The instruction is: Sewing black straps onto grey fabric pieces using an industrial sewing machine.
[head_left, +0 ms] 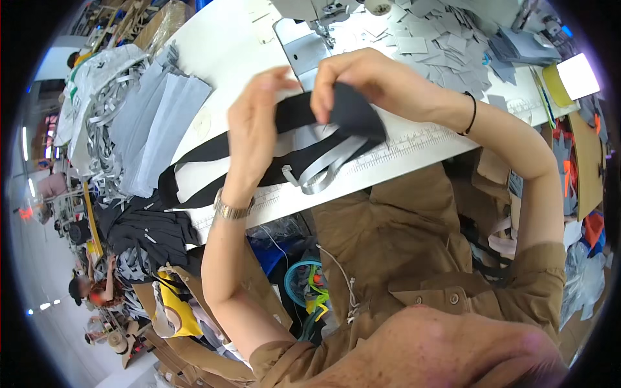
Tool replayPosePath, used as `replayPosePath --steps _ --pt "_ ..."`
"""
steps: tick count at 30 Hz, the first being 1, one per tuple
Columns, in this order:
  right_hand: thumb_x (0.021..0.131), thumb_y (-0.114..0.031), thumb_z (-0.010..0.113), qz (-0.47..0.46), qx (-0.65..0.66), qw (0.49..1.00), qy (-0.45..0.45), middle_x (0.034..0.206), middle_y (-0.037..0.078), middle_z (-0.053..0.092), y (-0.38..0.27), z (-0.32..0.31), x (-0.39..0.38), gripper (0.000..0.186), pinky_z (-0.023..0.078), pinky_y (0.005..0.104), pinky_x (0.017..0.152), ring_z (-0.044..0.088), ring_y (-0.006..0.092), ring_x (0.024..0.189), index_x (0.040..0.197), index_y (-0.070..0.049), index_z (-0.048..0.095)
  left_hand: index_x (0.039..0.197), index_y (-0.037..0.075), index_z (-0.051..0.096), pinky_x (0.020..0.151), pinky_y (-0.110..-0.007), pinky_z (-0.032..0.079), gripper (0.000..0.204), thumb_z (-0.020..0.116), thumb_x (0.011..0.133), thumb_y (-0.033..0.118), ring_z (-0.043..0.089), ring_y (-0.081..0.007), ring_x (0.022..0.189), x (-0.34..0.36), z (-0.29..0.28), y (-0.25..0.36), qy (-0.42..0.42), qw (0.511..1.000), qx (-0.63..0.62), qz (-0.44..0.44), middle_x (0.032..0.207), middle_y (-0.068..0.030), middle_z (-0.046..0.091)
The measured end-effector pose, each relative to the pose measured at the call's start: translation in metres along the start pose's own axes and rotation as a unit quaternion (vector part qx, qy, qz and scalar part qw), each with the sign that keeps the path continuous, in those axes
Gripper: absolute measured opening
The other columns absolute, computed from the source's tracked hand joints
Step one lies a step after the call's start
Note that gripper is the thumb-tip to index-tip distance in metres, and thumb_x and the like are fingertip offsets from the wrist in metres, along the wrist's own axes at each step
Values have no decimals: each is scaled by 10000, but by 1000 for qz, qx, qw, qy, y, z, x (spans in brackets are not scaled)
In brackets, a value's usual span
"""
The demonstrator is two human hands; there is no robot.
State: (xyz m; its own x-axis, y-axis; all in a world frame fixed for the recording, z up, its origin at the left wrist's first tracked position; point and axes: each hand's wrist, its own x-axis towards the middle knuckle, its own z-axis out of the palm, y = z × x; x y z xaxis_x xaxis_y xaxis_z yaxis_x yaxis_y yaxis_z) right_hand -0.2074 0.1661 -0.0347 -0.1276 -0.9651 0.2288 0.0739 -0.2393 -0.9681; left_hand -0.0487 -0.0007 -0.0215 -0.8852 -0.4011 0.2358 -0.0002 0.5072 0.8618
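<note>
My right hand [359, 81] pinches a black fabric band [356, 116] above the front part of the white table. From there the band stretches left in a long loop along the table edge. A shiny grey ribbon [330, 167] hangs in a curve below the gripped end. My left hand [255, 113] is raised in front of the band, its fingers stretched out toward the right hand and somewhat blurred. Whether it touches the band is hard to see. Just beyond both hands is the metal plate [305, 53] of a sewing machine [323, 26].
Many small grey pieces [433, 35] cover the table at the far right. Stacked grey fabric panels [155, 129] and ribbons lie at the left, above black fabric [145, 226]. Ruler markings run along the table's front edge [414, 139]. A turquoise bin [297, 284] stands below.
</note>
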Motion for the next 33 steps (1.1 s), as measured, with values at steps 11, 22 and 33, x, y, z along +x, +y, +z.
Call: replayPosePath --steps 11,22,33 --pt "815 -71 692 64 -488 866 -88 827 81 612 -27 -57 -5 350 483 363 804 622 244 840 1163 -66 738 1064 26 754 817 -322 547 200 748 888 119 704 -216 878 55 25 -26 -138 987 72 36 948 -122 753" --pt "821 -120 643 -166 -697 695 -58 1136 64 681 0 -53 -9 244 519 387 951 642 240 1105 1038 -22 696 989 63 719 872 -398 492 212 795 792 81 646 -277 970 47 32 -12 -59 867 329 369 1058 -76 716" --pt "843 -119 688 -194 -666 720 0 1127 19 702 9 -79 -2 142 563 385 833 685 242 994 968 -59 720 1040 35 718 780 -355 596 238 720 808 -20 714 -248 944 57 36 -19 -82 840 397 361 1088 -70 735"
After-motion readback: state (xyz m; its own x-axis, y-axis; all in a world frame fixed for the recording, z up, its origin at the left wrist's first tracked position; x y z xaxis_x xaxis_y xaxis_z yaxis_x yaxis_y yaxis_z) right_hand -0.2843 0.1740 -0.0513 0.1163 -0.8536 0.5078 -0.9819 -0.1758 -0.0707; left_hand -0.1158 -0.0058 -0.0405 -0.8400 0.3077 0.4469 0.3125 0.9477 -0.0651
